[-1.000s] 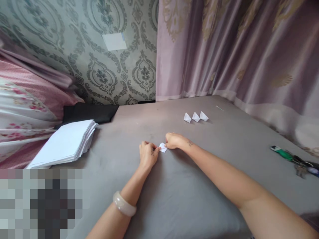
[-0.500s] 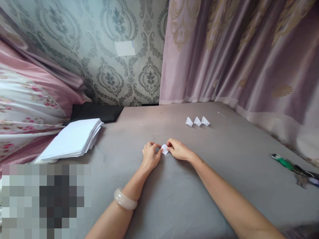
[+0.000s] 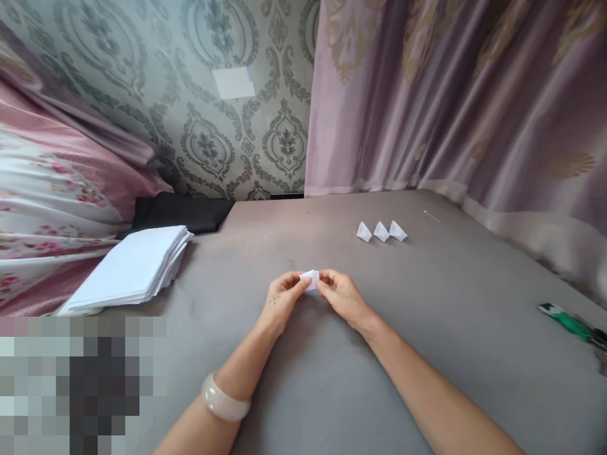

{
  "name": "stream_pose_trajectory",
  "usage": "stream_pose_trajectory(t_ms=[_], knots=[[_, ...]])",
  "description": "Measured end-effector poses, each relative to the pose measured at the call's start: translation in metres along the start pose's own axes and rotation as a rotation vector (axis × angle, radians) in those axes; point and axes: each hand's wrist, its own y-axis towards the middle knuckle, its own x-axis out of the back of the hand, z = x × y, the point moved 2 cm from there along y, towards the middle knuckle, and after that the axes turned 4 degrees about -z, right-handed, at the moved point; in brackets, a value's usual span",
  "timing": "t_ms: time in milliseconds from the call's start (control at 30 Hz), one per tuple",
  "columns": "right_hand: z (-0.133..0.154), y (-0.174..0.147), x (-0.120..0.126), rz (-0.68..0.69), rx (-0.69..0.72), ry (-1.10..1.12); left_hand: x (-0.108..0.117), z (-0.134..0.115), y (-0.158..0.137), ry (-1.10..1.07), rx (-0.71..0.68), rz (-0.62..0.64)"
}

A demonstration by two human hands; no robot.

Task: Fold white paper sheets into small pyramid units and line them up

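A small piece of folded white paper [image 3: 310, 278] is pinched between both hands above the middle of the grey cloth surface. My left hand [image 3: 283, 297] grips its left side with thumb and fingers closed. On the other side, my right hand [image 3: 345, 295] pinches the paper's right edge, thumb in front. Fold lines show along the top of the piece; its back is hidden by the fingers. Farther back to the right, three folded white paper shapes [image 3: 381, 232] with pointed tops stand in a row.
On the left lies a stack of white paper sheets [image 3: 128, 265], with a black folded item [image 3: 183, 212] behind it. Keys with a green tag [image 3: 571, 323] lie at the right edge. A thin white stick [image 3: 431, 216] rests at the back right. Curtains [image 3: 374, 114] border the surface.
The folded paper was lying nearly flat with fingers at its sides; now it is raised upright between both hands. My right hand has turned, thumb now in front. The view has shifted slightly.
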Motion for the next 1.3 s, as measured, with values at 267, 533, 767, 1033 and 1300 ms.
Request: stream_pose_trajectory(t_ms=[267, 533, 767, 1033, 1300], knots=[[0.001, -0.01, -0.004, 0.145, -0.083, 0.038, 0.013, 0.0, 0.005, -0.002, 0.143, -0.024], [0.001, -0.015, 0.001, 0.244, -0.094, -0.173, 0.016, -0.007, 0.0, 0.284, 0.141, 0.162], [0.005, -0.009, -0.001, 0.084, -0.13, 0.198, 0.008, -0.001, 0.005, 0.007, 0.135, 0.126], [0.0, -0.009, -0.005, 0.034, -0.187, 0.316, 0.008, -0.001, 0.006, -0.009, 0.106, 0.133], [-0.003, -0.004, 0.004, -0.156, 0.281, -0.342, 0.016, -0.009, 0.007, 0.789, -0.653, 0.054]])
